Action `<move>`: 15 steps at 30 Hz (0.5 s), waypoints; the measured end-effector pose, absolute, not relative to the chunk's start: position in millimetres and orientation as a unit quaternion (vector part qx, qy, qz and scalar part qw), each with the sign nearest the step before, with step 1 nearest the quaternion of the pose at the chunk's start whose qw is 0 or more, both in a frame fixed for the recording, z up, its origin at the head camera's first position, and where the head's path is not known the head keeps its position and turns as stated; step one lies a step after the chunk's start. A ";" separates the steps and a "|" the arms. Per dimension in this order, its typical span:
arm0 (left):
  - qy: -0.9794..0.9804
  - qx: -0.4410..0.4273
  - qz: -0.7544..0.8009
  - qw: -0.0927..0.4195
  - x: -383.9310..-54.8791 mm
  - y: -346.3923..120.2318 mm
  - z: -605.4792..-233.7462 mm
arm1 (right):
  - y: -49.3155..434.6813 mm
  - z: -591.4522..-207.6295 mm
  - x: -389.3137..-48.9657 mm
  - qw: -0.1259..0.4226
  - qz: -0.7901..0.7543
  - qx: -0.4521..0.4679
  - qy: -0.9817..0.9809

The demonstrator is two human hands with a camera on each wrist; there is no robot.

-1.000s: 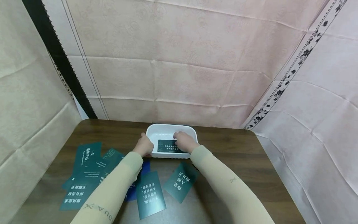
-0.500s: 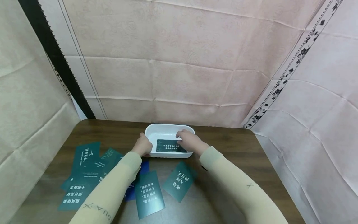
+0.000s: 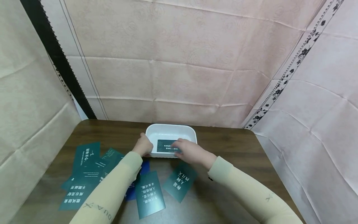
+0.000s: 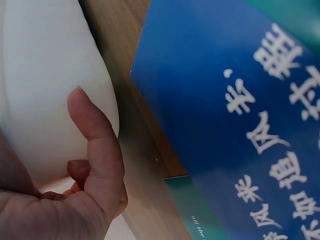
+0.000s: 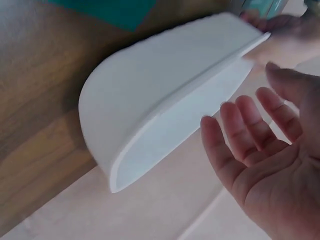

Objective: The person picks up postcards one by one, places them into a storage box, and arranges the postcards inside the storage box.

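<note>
A white plastic tub (image 3: 171, 129) stands near the back of the table, with a dark green printed card (image 3: 164, 146) lying in it. My left hand (image 3: 144, 145) grips the tub's left end; in the left wrist view its thumb (image 4: 92, 117) lies along the outer wall. Over the front right of the tub is my right hand (image 3: 191, 151), holding nothing, its fingers loosely bent and apart in the right wrist view. That hand covers part of the card. In front of the tub lie a green card (image 3: 180, 182), another green card (image 3: 150, 194) and a blue card (image 4: 200, 95).
Several overlapping green cards (image 3: 81, 183) lie at the left of the wooden table (image 3: 229, 146), partly hidden by my left sleeve. Pale cloth (image 3: 195, 81) hangs behind the table and along both sides.
My right hand has moved from over the tub's right inside toward its front right edge, fingers now lower over the card. The left hand stays at the tub's left end.
</note>
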State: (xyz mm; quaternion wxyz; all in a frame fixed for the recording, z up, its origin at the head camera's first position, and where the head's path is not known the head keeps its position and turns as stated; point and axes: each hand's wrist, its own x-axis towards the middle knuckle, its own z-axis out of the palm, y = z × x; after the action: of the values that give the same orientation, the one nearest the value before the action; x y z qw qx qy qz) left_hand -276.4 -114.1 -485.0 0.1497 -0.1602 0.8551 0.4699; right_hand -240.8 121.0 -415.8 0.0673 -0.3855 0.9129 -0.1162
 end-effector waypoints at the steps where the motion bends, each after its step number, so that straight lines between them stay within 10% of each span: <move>1: 0.855 -0.160 0.470 0.150 -276.3 -113.9 -484.8 | 122.0 -416.2 -236.8 0.070 -0.116 -0.394 0.909; 15: 0.854 -0.156 0.473 0.150 -276.9 -114.5 -486.4 | 126.4 -435.0 -205.9 0.164 -0.069 -0.427 0.886</move>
State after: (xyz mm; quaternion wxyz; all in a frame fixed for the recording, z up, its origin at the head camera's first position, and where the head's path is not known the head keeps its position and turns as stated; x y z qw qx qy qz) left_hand -276.9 -114.5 -486.4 0.1498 -0.1560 0.8539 0.4734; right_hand -205.9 126.4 -435.0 0.1644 -0.4275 0.8863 -0.0685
